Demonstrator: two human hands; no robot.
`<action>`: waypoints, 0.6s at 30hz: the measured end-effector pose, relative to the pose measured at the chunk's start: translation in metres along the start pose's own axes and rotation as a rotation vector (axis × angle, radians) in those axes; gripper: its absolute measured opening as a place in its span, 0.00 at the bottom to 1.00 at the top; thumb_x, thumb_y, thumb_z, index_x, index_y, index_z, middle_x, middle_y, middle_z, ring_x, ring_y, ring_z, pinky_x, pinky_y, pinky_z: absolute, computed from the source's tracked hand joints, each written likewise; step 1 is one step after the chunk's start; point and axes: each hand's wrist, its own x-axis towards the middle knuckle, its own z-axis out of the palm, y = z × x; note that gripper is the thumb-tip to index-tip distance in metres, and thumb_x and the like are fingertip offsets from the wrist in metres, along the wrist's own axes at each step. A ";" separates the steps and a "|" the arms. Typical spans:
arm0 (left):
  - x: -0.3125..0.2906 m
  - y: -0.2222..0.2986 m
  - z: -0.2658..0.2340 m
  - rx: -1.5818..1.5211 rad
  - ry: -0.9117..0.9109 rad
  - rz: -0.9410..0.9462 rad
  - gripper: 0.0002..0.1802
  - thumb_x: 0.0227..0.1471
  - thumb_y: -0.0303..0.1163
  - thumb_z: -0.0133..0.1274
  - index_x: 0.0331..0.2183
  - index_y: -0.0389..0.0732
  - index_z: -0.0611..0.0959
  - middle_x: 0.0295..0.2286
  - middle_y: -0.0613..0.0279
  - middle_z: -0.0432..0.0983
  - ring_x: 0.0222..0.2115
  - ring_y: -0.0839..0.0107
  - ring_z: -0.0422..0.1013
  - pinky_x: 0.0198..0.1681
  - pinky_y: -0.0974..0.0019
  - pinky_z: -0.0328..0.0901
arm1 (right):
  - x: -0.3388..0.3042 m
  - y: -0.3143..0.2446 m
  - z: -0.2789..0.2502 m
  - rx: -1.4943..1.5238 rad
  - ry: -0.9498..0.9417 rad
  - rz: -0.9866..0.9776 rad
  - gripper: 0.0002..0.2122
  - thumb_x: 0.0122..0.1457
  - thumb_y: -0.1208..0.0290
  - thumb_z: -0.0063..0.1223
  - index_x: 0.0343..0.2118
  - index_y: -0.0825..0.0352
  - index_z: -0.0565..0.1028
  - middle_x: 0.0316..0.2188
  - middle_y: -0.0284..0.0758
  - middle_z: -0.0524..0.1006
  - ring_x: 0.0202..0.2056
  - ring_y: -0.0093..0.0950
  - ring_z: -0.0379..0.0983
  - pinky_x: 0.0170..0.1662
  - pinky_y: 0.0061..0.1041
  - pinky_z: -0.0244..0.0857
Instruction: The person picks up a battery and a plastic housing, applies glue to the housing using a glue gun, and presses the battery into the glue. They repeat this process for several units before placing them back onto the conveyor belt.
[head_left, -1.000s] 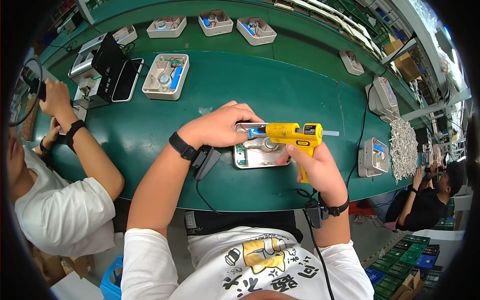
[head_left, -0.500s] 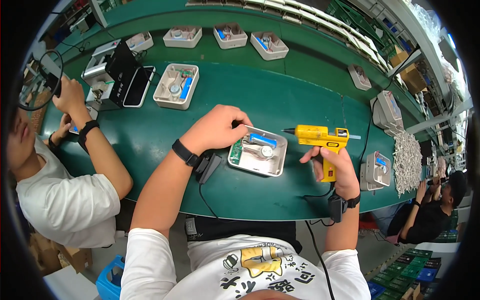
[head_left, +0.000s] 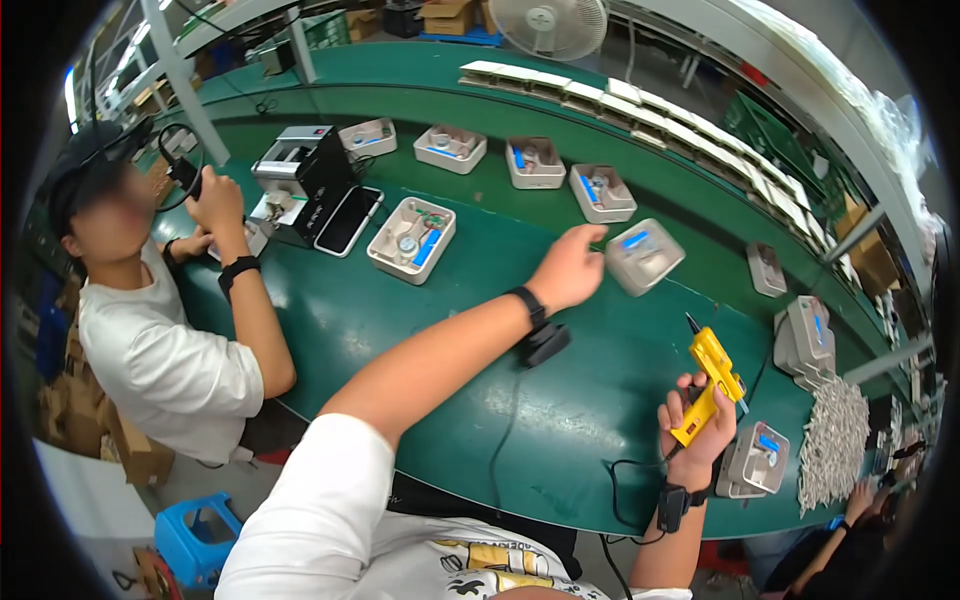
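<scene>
I see the right hand (head_left: 713,438) curled round a yellow glue gun (head_left: 711,358). Beyond it, leftward, the left hand (head_left: 568,268) is at a blurry pale box (head_left: 648,262), can't tell if it's pinching. Way past the gun, a fan (head_left: 552,22).

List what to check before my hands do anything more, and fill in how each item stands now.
1. Yellow glue gun secure in the right hand: ok, its fingers wrap the handle.
2. Black nozzle clear of both hands: ok, it points up and away from them.
3. Glue gun's cord clear of the left hand: ok, it runs near the right wrist.
4. Both hands free: not ok, the right one holds the glue gun.
5. Left hand gripping the pale plastic housing: cannot tell, contact is unclear at its blurred edge.
6. Blue battery glued down: cannot tell, too blurred.
</scene>
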 end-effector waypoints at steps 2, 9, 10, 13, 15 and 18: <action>0.024 0.012 0.012 0.254 0.025 0.029 0.23 0.57 0.26 0.56 0.54 0.32 0.78 0.53 0.41 0.76 0.55 0.49 0.74 0.57 0.51 0.70 | -0.002 -0.001 0.001 -0.018 0.019 -0.011 0.14 0.67 0.57 0.50 0.44 0.64 0.72 0.40 0.40 0.79 0.18 0.25 0.64 0.22 0.28 0.61; 0.102 -0.028 -0.021 1.349 0.388 0.020 0.30 0.51 0.40 0.63 0.53 0.37 0.78 0.59 0.46 0.67 0.60 0.42 0.64 0.59 0.42 0.66 | -0.001 0.005 0.009 -0.034 0.042 0.050 0.14 0.66 0.58 0.49 0.43 0.65 0.72 0.39 0.42 0.79 0.18 0.26 0.66 0.22 0.28 0.64; 0.105 -0.027 -0.021 1.345 0.377 0.025 0.30 0.51 0.40 0.63 0.53 0.37 0.78 0.59 0.46 0.67 0.60 0.42 0.64 0.59 0.42 0.66 | -0.002 0.003 0.009 -0.045 0.057 0.047 0.14 0.66 0.58 0.49 0.43 0.65 0.72 0.39 0.42 0.79 0.17 0.27 0.66 0.22 0.29 0.65; 0.111 -0.018 -0.033 1.131 0.124 -0.145 0.33 0.51 0.46 0.64 0.53 0.38 0.78 0.61 0.47 0.64 0.60 0.40 0.62 0.56 0.39 0.68 | -0.003 0.000 0.007 -0.048 0.085 0.041 0.14 0.66 0.58 0.49 0.43 0.65 0.72 0.39 0.43 0.80 0.17 0.27 0.67 0.21 0.29 0.65; 0.117 -0.016 -0.034 1.082 0.095 -0.143 0.33 0.51 0.47 0.65 0.53 0.39 0.78 0.61 0.46 0.63 0.61 0.41 0.62 0.55 0.39 0.68 | -0.003 -0.001 0.006 -0.047 0.099 0.045 0.14 0.66 0.59 0.48 0.43 0.65 0.72 0.39 0.44 0.80 0.17 0.27 0.67 0.21 0.29 0.66; 0.125 -0.012 -0.029 0.977 0.046 -0.148 0.35 0.50 0.50 0.66 0.54 0.41 0.78 0.61 0.46 0.63 0.62 0.41 0.60 0.53 0.39 0.70 | -0.003 -0.001 0.006 -0.051 0.089 0.055 0.14 0.66 0.59 0.48 0.43 0.65 0.72 0.39 0.44 0.80 0.17 0.27 0.67 0.21 0.29 0.66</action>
